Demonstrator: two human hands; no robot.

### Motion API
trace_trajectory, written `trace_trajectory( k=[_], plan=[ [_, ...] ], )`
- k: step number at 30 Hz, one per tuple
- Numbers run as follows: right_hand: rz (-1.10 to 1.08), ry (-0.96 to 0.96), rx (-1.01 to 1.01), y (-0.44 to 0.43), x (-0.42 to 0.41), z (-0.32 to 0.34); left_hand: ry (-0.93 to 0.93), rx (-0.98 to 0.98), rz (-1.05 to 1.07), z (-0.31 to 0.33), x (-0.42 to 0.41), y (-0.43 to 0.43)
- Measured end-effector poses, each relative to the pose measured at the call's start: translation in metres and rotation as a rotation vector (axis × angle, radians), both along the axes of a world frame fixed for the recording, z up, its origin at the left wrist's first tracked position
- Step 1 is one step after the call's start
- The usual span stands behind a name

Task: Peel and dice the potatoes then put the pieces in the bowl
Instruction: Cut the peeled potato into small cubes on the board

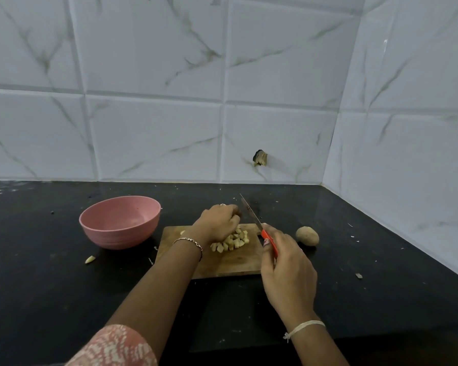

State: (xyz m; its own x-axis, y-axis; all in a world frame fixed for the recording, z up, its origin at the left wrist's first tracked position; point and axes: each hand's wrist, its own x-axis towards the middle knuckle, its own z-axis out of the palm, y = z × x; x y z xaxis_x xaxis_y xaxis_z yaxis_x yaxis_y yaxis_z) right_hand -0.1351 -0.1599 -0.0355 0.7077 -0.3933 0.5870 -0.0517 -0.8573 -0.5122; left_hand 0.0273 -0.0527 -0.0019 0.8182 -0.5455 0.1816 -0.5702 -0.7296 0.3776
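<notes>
A pile of pale diced potato pieces [232,241] lies on the wooden cutting board [236,265]. My left hand [218,223] hovers over the far side of the pile with its fingers curled down onto the pieces. My right hand [286,273] grips the red handle of a knife [251,215], whose blade points up and away, just right of the left hand. A whole unpeeled potato [307,235] sits on the counter to the right of the board. The pink bowl [120,222] stands left of the board and looks empty.
The black counter [64,286] runs to a tiled wall behind and a side wall on the right. A potato scrap [90,259] lies in front of the bowl. Small peel bits are scattered around, one scrap [358,276] at the right.
</notes>
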Motion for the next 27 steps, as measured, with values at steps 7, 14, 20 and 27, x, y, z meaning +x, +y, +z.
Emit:
trace_trajectory(
  k=[7, 14, 20, 27],
  plan=[
    [-0.003, -0.028, 0.007, 0.000, 0.001, 0.000, 0.045, -0.191, 0.051, 0.006, -0.005, 0.021],
    [0.008, -0.021, 0.000, 0.001, 0.000, 0.001, 0.120, -0.149, 0.134, 0.013, -0.021, 0.073],
    [0.150, 0.085, -0.124, 0.009, -0.004, 0.000, 0.112, 0.038, 0.225, -0.006, -0.040, 0.094],
    [0.294, 0.221, -0.223, 0.033, -0.019, -0.007, 0.023, -0.194, 0.202, -0.024, -0.050, 0.098]
  ],
)
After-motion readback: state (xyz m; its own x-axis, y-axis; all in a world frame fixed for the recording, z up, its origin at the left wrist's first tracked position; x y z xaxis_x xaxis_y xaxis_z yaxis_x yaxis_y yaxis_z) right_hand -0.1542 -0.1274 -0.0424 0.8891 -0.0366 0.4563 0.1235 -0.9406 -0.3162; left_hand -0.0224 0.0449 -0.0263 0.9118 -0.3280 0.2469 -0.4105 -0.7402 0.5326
